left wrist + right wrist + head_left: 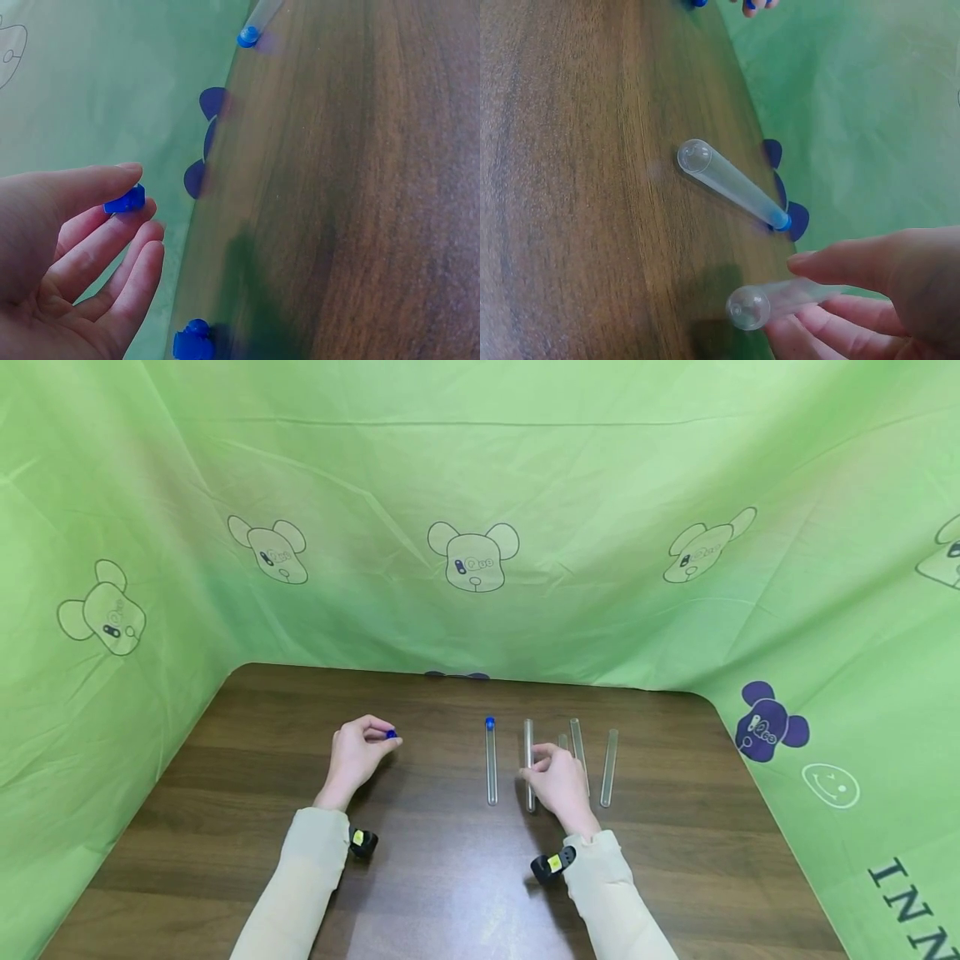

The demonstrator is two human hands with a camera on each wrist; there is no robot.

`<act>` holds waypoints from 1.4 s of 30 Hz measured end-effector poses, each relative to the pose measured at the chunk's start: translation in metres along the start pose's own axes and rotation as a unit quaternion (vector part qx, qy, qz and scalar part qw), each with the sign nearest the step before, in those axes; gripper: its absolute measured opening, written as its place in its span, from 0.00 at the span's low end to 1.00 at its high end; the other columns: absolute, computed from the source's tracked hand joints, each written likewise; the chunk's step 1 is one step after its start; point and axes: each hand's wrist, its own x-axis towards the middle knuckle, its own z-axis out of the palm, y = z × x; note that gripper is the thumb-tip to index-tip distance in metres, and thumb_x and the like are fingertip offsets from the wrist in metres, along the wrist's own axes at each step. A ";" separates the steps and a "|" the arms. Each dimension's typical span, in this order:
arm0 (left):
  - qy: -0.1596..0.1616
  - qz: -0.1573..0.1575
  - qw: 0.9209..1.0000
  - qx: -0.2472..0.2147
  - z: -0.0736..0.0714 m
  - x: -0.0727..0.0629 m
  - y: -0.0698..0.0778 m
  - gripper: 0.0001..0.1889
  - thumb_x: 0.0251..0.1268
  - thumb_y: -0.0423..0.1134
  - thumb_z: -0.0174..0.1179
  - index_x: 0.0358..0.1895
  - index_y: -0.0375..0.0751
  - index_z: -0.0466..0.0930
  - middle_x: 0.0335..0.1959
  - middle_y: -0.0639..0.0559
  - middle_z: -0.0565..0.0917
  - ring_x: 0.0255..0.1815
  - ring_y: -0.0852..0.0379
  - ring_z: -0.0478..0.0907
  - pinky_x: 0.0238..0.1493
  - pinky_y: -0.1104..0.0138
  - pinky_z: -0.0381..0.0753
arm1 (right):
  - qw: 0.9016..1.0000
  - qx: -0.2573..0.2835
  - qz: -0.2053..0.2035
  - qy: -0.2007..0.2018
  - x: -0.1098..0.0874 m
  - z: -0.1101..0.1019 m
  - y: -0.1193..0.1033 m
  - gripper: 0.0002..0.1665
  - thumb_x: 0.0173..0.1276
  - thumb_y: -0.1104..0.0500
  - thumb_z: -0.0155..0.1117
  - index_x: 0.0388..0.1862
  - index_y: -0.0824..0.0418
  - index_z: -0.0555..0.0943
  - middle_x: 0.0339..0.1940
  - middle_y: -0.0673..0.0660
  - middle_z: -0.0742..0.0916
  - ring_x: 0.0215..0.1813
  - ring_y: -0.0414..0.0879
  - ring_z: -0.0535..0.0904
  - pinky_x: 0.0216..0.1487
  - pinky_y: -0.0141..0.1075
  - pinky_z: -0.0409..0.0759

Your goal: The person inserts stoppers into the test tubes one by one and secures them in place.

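Note:
My left hand [356, 756] pinches a small blue stopper [127, 199] between thumb and fingertips, left of the middle of the table. More blue stoppers [193, 343] lie on the wood below it in the left wrist view; in the head view the hand hides them. With thumb and fingers, my right hand [561, 783] grips a clear test tube [789, 297], its rounded end toward me and its far end open to no visible stopper. Between the hands lies another test tube [491, 768], with a blue stopper [491, 723] in its far end.
Several clear tubes lie around and beyond the right hand, among them a rightmost tube [609, 768] and a slanted tube [576, 735] partly behind the hand. The brown wooden table [435, 893] meets a green printed cloth [360, 635] at its back and sides.

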 end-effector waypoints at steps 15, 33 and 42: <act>0.005 -0.002 1.000 -0.013 0.003 0.003 0.004 0.11 0.58 0.38 0.77 0.41 0.39 0.89 0.35 0.47 0.90 0.40 0.50 0.88 0.45 0.55 0.84 | 0.999 0.032 -0.003 0.015 -0.001 0.004 0.000 0.26 0.57 0.61 0.78 0.56 0.65 0.84 0.27 0.50 0.89 0.32 0.48 0.84 0.40 0.47 0.78; -0.010 -0.007 0.997 -0.072 0.009 0.007 0.007 0.14 0.61 0.30 0.73 0.50 0.32 0.88 0.42 0.41 0.89 0.46 0.45 0.87 0.50 0.57 0.84 | 0.998 0.054 -0.025 0.005 -0.004 0.010 -0.004 0.22 0.56 0.66 0.77 0.51 0.62 0.86 0.26 0.49 0.89 0.33 0.48 0.85 0.40 0.47 0.79; -0.021 -0.033 0.996 -0.077 0.012 0.011 0.010 0.17 0.64 0.34 0.71 0.56 0.34 0.86 0.46 0.41 0.89 0.50 0.47 0.86 0.53 0.57 0.83 | 0.998 0.045 -0.037 0.009 -0.005 0.012 -0.008 0.17 0.56 0.65 0.77 0.46 0.64 0.87 0.26 0.49 0.89 0.34 0.48 0.87 0.42 0.47 0.79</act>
